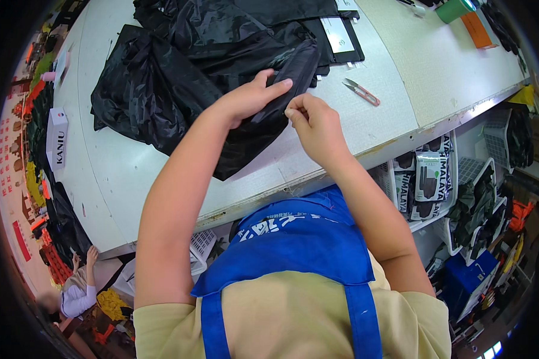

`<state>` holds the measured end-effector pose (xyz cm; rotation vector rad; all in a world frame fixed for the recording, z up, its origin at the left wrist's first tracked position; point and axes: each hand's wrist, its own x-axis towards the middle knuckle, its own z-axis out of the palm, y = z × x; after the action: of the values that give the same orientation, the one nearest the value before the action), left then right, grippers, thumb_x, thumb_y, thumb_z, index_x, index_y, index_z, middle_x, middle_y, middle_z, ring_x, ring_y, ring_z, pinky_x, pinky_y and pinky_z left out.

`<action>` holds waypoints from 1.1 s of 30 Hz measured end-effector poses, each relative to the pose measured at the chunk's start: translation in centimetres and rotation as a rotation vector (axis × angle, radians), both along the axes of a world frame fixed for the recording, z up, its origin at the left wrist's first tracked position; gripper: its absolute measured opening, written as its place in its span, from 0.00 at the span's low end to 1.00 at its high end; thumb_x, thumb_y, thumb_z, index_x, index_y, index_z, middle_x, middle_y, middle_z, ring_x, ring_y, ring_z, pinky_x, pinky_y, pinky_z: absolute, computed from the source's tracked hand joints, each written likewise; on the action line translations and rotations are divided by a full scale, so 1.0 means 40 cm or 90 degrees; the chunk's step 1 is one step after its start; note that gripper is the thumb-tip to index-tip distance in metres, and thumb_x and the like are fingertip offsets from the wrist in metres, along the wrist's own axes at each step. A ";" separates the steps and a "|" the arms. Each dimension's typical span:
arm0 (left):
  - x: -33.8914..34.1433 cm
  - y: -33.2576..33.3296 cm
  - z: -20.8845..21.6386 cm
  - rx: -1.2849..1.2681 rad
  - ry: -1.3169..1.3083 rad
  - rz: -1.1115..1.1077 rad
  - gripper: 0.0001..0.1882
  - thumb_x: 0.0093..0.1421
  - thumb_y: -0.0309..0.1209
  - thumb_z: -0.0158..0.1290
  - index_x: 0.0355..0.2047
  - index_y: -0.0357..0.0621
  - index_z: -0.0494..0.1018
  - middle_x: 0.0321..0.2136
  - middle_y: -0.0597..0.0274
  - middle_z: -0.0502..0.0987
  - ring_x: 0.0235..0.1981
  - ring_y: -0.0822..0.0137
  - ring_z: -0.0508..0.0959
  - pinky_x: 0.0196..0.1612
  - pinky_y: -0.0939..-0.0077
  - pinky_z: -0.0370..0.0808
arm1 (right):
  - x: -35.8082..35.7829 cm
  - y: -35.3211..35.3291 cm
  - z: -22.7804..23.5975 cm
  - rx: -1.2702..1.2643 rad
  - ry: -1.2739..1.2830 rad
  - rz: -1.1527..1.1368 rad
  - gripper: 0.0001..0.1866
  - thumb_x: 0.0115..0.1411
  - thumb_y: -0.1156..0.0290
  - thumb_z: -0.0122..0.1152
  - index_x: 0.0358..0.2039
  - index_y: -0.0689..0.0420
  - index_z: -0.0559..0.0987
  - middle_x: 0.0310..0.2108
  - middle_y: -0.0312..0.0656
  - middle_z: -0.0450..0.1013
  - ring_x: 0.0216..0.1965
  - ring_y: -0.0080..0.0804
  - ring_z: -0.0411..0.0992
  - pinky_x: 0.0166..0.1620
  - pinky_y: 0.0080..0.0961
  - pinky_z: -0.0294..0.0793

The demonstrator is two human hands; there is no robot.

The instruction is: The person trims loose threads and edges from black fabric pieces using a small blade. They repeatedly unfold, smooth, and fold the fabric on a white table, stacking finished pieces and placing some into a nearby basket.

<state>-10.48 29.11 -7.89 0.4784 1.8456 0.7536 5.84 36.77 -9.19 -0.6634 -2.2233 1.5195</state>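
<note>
A glossy black garment (pixel 161 84) lies bunched on the pale table before me. My left hand (pixel 248 100) rests among its folds near the right side, thumb and one finger showing on top and other fingers partly hidden; it grips the fabric. Just to the right, my right hand (pixel 314 122) is closed in a pinch at the garment's edge. What sits between those fingertips is too small to make out. Thread snips (pixel 362 91) with reddish handles lie on the table beyond the right hand. Behind the garment is a stack of black pieces with a white card tag (pixel 337 35).
The table's worn front edge (pixel 281 186) runs just before my blue apron (pixel 287 239). A green container (pixel 455 10) and an orange box (pixel 478 31) stand far right. Below right, a white basket (pixel 455 179) holds printed packages. Another person's hands (pixel 91 256) touch black fabric at lower left.
</note>
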 end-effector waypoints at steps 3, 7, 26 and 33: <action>0.010 -0.036 0.109 0.140 0.081 -0.191 0.32 0.61 0.40 0.53 0.64 0.49 0.57 0.33 0.67 0.71 0.34 0.77 0.70 0.38 0.83 0.66 | -0.011 0.037 0.013 -0.090 -0.017 0.030 0.06 0.56 0.74 0.61 0.33 0.60 0.75 0.27 0.47 0.72 0.29 0.38 0.73 0.33 0.29 0.71; 0.007 -0.078 0.127 0.172 -0.052 -0.058 0.15 0.62 0.30 0.49 0.50 0.48 0.67 0.26 0.77 0.66 0.27 0.85 0.63 0.32 0.88 0.61 | 0.048 0.202 -0.130 0.309 -0.057 -0.181 0.25 0.54 0.72 0.64 0.53 0.55 0.71 0.51 0.45 0.69 0.55 0.43 0.65 0.55 0.36 0.64; 0.026 -0.175 0.135 0.317 -0.168 0.042 0.08 0.64 0.28 0.47 0.44 0.46 0.67 0.38 0.75 0.68 0.36 0.86 0.67 0.42 0.89 0.63 | 0.041 0.033 0.053 0.191 0.175 0.055 0.24 0.50 0.81 0.65 0.50 0.55 0.77 0.33 0.39 0.68 0.31 0.29 0.68 0.33 0.23 0.70; 0.037 -0.174 0.143 0.341 -0.183 0.044 0.08 0.64 0.29 0.47 0.43 0.46 0.67 0.38 0.74 0.68 0.37 0.85 0.67 0.43 0.88 0.62 | 0.037 0.027 0.051 0.165 0.189 0.079 0.24 0.48 0.81 0.67 0.47 0.53 0.79 0.32 0.37 0.67 0.30 0.27 0.68 0.31 0.21 0.69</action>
<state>-9.01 22.16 -2.17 0.6093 1.3875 1.3038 7.34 37.86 -7.15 -0.2089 -2.2064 1.2563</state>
